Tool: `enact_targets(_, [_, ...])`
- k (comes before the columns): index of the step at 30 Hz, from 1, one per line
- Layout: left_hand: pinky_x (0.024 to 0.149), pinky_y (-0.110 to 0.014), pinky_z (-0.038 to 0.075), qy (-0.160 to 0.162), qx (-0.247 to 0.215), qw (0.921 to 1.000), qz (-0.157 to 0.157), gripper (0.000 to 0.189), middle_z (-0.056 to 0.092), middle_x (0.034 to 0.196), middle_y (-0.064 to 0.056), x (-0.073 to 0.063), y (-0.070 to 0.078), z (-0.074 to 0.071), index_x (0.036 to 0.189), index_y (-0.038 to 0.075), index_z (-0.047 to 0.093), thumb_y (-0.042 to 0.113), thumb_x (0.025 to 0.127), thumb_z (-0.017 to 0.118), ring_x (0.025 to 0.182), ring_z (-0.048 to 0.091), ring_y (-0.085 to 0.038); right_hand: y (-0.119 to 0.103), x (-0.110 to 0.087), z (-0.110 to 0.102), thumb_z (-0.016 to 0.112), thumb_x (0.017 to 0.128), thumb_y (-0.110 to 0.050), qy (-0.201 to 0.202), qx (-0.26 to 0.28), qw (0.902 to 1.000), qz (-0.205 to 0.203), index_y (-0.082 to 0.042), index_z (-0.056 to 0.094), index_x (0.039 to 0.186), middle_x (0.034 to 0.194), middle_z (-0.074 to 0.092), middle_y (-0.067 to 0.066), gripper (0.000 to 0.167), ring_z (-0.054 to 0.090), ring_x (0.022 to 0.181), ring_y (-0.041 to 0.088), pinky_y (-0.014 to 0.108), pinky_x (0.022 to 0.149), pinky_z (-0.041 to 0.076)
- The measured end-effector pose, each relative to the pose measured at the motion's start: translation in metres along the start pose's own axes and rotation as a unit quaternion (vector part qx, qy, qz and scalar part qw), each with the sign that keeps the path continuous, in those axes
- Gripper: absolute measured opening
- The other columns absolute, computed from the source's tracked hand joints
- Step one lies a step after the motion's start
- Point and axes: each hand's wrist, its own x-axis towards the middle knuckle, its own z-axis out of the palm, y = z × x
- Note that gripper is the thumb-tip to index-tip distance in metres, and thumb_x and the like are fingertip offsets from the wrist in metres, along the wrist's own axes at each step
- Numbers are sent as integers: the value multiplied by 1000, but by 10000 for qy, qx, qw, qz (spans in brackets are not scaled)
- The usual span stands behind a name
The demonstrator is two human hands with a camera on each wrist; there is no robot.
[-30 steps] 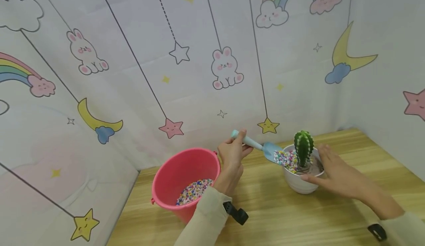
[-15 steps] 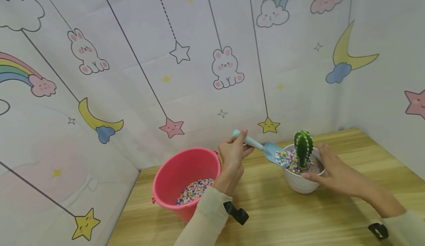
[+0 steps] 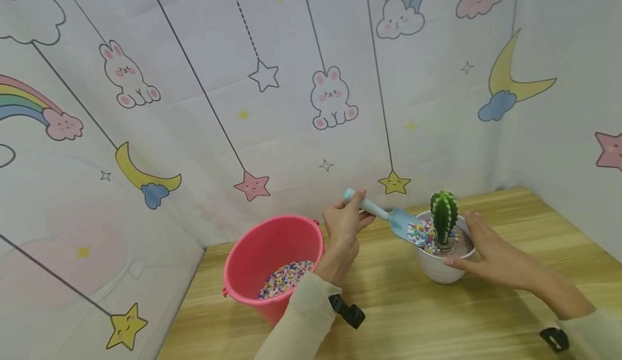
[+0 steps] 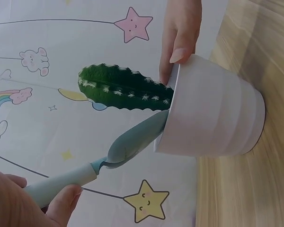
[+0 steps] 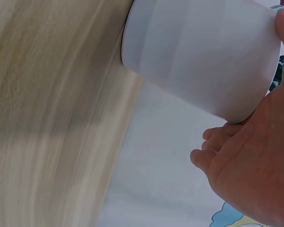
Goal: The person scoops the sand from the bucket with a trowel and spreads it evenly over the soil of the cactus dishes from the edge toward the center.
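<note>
In the head view my left hand (image 3: 342, 226) grips the pale handle of a small light blue garden trowel (image 3: 401, 223). The blade slopes down over the left rim of a white flowerpot (image 3: 441, 269), with colourful pebbles (image 3: 423, 237) on its tip and spread on the pot's left side. A green cactus (image 3: 444, 215) stands upright in the middle, bare brownish soil showing to its right. My right hand (image 3: 500, 256) holds the pot at its right side, thumb at the front rim and fingers behind. In the left wrist view the trowel (image 4: 135, 139) tip disappears inside the rim.
A pink bucket (image 3: 245, 260) with more colourful pebbles (image 3: 286, 278) at its bottom stands left, beside my left forearm. Both stand on a wood-grain table (image 3: 389, 317). Close behind hangs a white cloth (image 3: 204, 133) printed with stars, rabbits and moons.
The trowel has edged slightly right, further over the pot, and some pebbles have slid off its blade onto the soil. My right hand has stayed at the pot.
</note>
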Motion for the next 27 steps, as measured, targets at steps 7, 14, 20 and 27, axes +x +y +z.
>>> enact_targets(7, [75,-37,69,2,56,10000,10,27,77,96,-16,-1,2,0,100,0,75,25,94,81,79,81,-26,-1,1,0,76,93,-52,-65,-27,9999,91,13,1,162,165,5,47,121,10,153,67,83,119,19])
enact_targets(14, [75,-38,69,32,60,10000,19,26,77,99,-16,-1,6,-2,100,0,73,24,94,81,77,81,-24,-1,1,1,76,92,-54,-36,-187,9997,159,15,4,161,164,8,48,121,14,151,68,83,118,22])
enact_targets(20, [77,-38,69,20,87,10000,29,26,77,101,-17,-1,7,-3,99,1,72,25,94,81,80,81,-26,0,2,0,77,91,-53,-32,-195,9998,44,12,2,163,165,6,47,122,12,152,67,82,120,19])
enact_targets(27, [77,-38,69,-40,90,9999,109,25,77,101,-16,-1,7,-4,99,1,74,25,94,82,79,81,-25,3,0,-1,79,90,-50,-4,-84,9998,-155,8,9,165,171,8,36,117,9,158,59,81,121,20])
